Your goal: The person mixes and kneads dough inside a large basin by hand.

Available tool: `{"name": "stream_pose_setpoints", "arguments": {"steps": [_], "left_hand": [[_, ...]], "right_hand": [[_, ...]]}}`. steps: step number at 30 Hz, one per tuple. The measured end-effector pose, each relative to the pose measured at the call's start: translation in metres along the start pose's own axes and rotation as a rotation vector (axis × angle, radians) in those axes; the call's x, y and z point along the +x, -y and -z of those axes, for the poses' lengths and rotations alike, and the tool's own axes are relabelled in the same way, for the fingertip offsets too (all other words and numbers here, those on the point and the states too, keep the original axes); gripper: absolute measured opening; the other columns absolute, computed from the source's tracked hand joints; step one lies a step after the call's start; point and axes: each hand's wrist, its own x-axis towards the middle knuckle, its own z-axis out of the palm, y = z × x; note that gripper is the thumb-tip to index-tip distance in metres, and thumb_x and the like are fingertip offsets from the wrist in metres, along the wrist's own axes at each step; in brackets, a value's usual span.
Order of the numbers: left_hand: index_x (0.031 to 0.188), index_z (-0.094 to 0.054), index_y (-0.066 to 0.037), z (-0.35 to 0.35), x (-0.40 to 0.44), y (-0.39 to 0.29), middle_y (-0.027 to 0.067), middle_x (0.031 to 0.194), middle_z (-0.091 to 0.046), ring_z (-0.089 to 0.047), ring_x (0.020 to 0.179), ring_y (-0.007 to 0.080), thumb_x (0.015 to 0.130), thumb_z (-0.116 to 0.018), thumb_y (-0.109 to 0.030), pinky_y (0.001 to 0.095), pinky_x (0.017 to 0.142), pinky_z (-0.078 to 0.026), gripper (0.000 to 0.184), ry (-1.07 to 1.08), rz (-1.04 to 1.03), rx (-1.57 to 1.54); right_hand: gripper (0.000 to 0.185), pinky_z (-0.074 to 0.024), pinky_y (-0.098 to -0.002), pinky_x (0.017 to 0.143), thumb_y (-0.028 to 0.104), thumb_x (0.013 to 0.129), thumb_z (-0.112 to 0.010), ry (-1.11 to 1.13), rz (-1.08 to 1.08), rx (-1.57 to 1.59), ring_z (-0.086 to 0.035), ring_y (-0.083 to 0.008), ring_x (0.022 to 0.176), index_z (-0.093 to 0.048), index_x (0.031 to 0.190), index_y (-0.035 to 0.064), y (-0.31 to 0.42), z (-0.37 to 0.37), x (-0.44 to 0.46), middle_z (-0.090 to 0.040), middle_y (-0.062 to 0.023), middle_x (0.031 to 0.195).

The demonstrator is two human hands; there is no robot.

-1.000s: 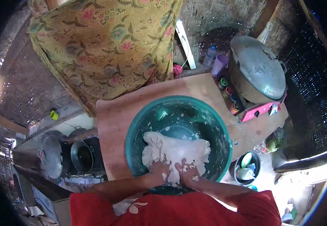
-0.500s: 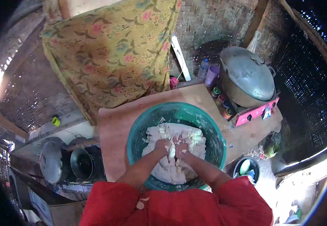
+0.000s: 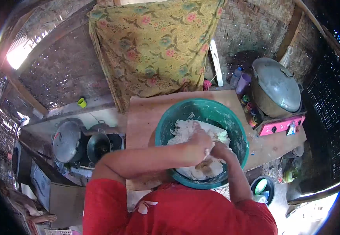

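Observation:
A large green basin (image 3: 243, 137) stands on the wooden table, holding a lumpy mass of white, floury dough (image 3: 183, 129). My left hand (image 3: 199, 145) reaches across over the dough, with white bits stuck to it; its fingers are smeared by motion. Close against it, my right hand (image 3: 219, 150) is low over the dough, its fingers hidden behind the left hand. Whether either one grips anything does not show. A brownish patch marks the dough's near side.
The wooden table (image 3: 142, 121) carries a pink stove (image 3: 281, 126) with a big lidded pot (image 3: 277, 88), a purple cup (image 3: 243, 83) and several small containers. Pots (image 3: 67, 141) stand at left. Another person's hand (image 3: 46, 218) shows at lower left. A black bucket (image 3: 271, 184) sits at right.
Both hands have come up out of the dough, where they were pressed in side by side. My left hand has crossed rightward to meet the right one. The view has shifted.

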Motion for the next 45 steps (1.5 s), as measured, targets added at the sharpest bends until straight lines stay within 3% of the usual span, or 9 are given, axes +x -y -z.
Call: {"name": "stream_pose_setpoints", "arguments": {"steps": [2,4,8,11,14,16,17,25,45], "left_hand": [[0.093,-0.064,-0.005,0.040,0.004,-0.011,0.0157,0.088,-0.064,-0.062,0.080,0.0321,0.081,-0.046,-0.019,0.0561,0.085,-0.039,0.025,0.291,-0.109,0.147],[0.083,-0.067,-0.006,-0.001,0.018,0.004,0.0155,0.084,-0.065,-0.063,0.074,0.0330,0.080,-0.050,-0.020,0.0522,0.080,-0.044,0.022,0.143,0.028,0.049],[0.091,-0.063,-0.004,-0.069,0.029,0.036,0.0167,0.097,-0.057,-0.056,0.086,0.0335,0.077,-0.054,-0.024,0.0503,0.083,-0.042,0.026,0.158,0.019,-0.101],[0.098,-0.060,-0.003,-0.148,0.036,0.050,0.0175,0.108,-0.051,-0.051,0.095,0.0339,0.075,-0.056,-0.026,0.0488,0.085,-0.041,0.033,0.161,0.057,-0.131],[0.104,-0.057,-0.002,-0.182,0.035,0.044,0.0183,0.118,-0.045,-0.046,0.104,0.0343,0.073,-0.059,-0.029,0.0474,0.086,-0.039,0.041,0.151,0.099,-0.055],[0.120,-0.049,-0.001,-0.158,0.031,0.034,0.0209,0.137,-0.028,-0.033,0.123,0.0371,0.075,-0.059,-0.031,0.0458,0.094,-0.034,0.055,0.458,0.140,-0.175],[0.113,-0.054,-0.003,-0.183,0.027,0.039,0.0155,0.135,-0.032,-0.039,0.118,0.0317,0.074,-0.059,-0.038,0.0439,0.094,-0.035,0.053,0.201,0.174,-0.179],[0.113,-0.055,-0.009,-0.208,0.032,0.046,0.0157,0.131,-0.038,-0.045,0.112,0.0321,0.072,-0.064,-0.041,0.0440,0.088,-0.039,0.053,0.102,0.207,-0.171],[0.118,-0.050,-0.007,-0.210,0.030,0.055,0.0194,0.131,-0.037,-0.042,0.114,0.0355,0.077,-0.059,-0.040,0.0416,0.093,-0.036,0.053,0.167,0.147,-0.196]], "right_hand": [[0.054,-0.0438,-0.0434,0.084,0.046,0.077,-0.058,-0.004,-0.042,-0.199,-0.056,-0.0353,0.097,-0.058,0.106,0.0009,0.005,-0.003,0.005,-0.059,-0.0211,0.101],[0.050,-0.0458,-0.0437,0.080,0.046,0.075,-0.060,-0.061,-0.020,-0.133,-0.060,-0.0342,0.090,-0.062,0.099,0.0021,0.031,0.045,-0.023,-0.062,-0.0198,0.093],[0.044,-0.0471,-0.0416,0.073,0.041,0.069,-0.067,-0.069,0.027,-0.299,-0.060,-0.0327,0.084,-0.061,0.088,0.0025,0.073,0.128,-0.069,-0.062,-0.0184,0.086],[0.038,-0.0443,-0.0431,0.068,0.038,0.068,-0.067,-0.355,0.529,-0.442,-0.058,-0.0331,0.078,-0.057,0.078,0.0031,0.076,0.152,-0.089,-0.058,-0.0135,0.074],[0.038,-0.0444,-0.0431,0.069,0.038,0.069,-0.065,-0.327,0.537,-0.497,-0.058,-0.0331,0.079,-0.057,0.080,0.0029,0.089,0.171,-0.121,-0.058,-0.0135,0.075],[0.038,-0.0445,-0.0431,0.069,0.039,0.070,-0.064,-0.310,0.558,-0.513,-0.058,-0.0331,0.079,-0.057,0.081,0.0028,0.096,0.175,-0.141,-0.058,-0.0135,0.076],[0.039,-0.0445,-0.0431,0.070,0.039,0.070,-0.064,-0.306,0.571,-0.514,-0.058,-0.0332,0.080,-0.057,0.082,0.0028,0.096,0.176,-0.149,-0.058,-0.0136,0.077],[0.040,-0.0448,-0.0432,0.072,0.040,0.073,-0.060,-0.265,0.612,-0.532,-0.058,-0.0332,0.082,-0.057,0.087,0.0024,0.099,0.171,-0.174,-0.060,-0.0137,0.080],[0.047,-0.0453,-0.0434,0.078,0.044,0.081,-0.051,-0.150,0.569,-0.606,-0.059,-0.0335,0.088,-0.058,0.099,0.0014,0.110,0.189,-0.171,-0.062,-0.0140,0.088]]}}
